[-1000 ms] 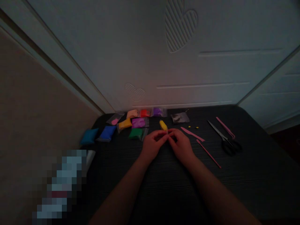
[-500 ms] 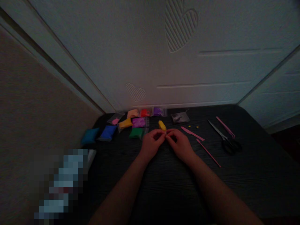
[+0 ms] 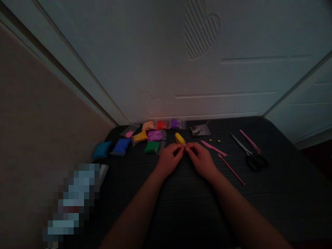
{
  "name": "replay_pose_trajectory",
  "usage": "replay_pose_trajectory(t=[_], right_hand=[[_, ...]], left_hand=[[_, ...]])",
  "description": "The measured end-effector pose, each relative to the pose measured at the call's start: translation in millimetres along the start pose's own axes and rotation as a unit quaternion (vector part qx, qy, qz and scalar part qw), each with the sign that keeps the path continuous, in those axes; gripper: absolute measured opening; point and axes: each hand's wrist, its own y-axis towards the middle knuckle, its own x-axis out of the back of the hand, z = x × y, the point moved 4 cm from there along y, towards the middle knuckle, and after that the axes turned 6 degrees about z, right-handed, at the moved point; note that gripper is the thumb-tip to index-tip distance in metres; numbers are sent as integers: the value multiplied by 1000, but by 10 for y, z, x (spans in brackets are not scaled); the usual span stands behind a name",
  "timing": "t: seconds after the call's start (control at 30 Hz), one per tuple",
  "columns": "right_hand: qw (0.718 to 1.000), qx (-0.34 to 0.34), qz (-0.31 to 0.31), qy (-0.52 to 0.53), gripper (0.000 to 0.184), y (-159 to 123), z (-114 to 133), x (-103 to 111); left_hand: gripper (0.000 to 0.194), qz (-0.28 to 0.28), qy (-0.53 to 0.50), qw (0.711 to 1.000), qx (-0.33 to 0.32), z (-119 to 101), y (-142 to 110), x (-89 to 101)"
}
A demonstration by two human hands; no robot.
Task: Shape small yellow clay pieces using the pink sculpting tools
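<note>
A small yellow clay piece (image 3: 179,138), long and narrow with a dark far tip, lies on the dark table just beyond my fingertips. My left hand (image 3: 169,159) and my right hand (image 3: 201,159) meet at its near end, thumbs and fingers pinched together. What exactly lies between the fingertips is partly hidden. To the right of my right hand are a pink modelling knife (image 3: 214,148), a thin pink stick tool (image 3: 231,169) and two tiny yellow bits (image 3: 210,140). A green clay packet (image 3: 152,147) sits left of my left hand.
Several coloured clay packets, such as the blue one (image 3: 121,146) and the purple one (image 3: 176,124), lie at the back left. A greyish packet (image 3: 200,130) is at the back. Black-handled scissors (image 3: 246,152) and another pink tool (image 3: 249,141) lie right. A white panel (image 3: 155,69) rises behind.
The view has shifted slightly. My fingertips have moved a little apart at the near end of the yellow piece, which shows slightly more of itself. The other things lie as before.
</note>
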Motion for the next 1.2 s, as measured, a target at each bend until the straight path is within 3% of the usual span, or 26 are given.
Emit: replay_pose_trajectory(t=[0.23,0.53,0.73,1.2], right_hand=[[1000,-6,12,13,10,-2,9,-16],[999,-5,19,32,11,21,-17,-15],[999,-20,21,33,10,18,-27,-26],[998,-58,-14,21,13,28,-9,-8]], left_hand=[[12,34,60,997,-46,-118,-12,-16],[7,26,95,994,-40,-102,-37,-23],[16,74,189,977,-72,-147,-40,-58],[23,59,96,992,-52,-175,-8,-64]])
